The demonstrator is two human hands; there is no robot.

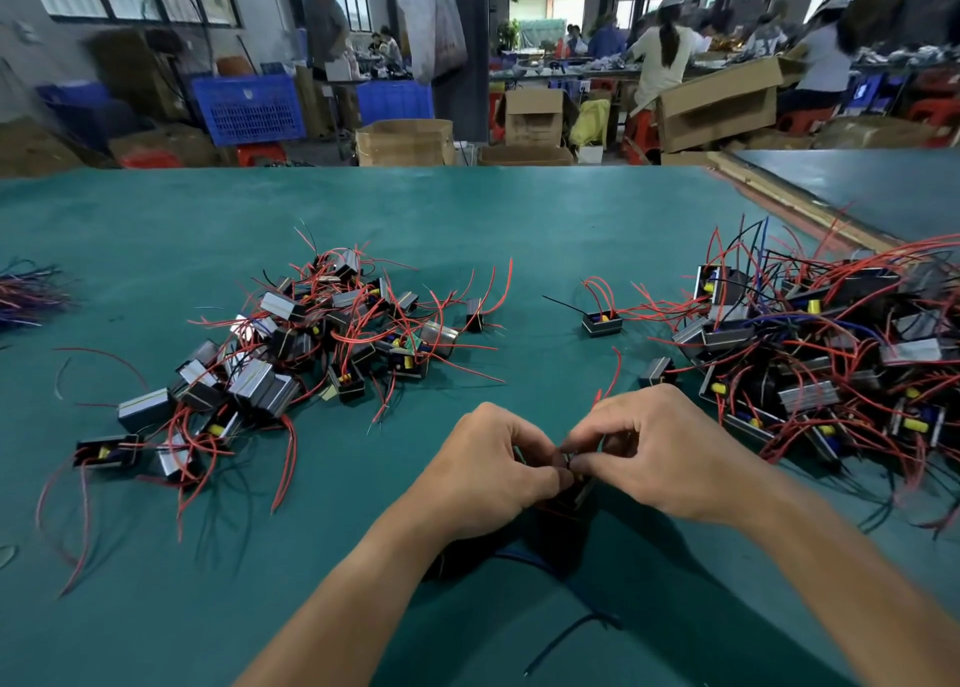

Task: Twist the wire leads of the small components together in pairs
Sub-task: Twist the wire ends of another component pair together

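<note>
— What lies nearest?
— One loose black wire (571, 628) on the teal-green table mat (467, 229), its lower end blurred. Just past it a single blue lead (540, 564) runs back under the wrists.
— And the hands?
— The left hand (493, 473) and the right hand (662, 455) meet fingertip to fingertip, fingers curled, both pinching the thin wire leads (570, 462) of one small black box-shaped component (579, 494). It sits below the fingertips at the near middle of the mat and is mostly covered. I cannot tell how many leads are pinched, or whether it rests on the mat.
— Any lying loose?
— Three: a grey stray component (658, 372) just beyond the right hand, a black stray with a yellow part (601, 323) farther on, and a dark stray (474, 315) beside the left heap (291, 348). That heap and the right heap (831, 354), of grey-and-black boxes with red leads, are too tangled to count. The right one is cut off by the edge.
— Farther?
— A purple-and-red wire bundle (26, 291), cut off at the left edge. Behind the table are two blue plastic crates (248, 107), brown cardboard boxes (719, 102) and blurred people at benches (665, 57).
</note>
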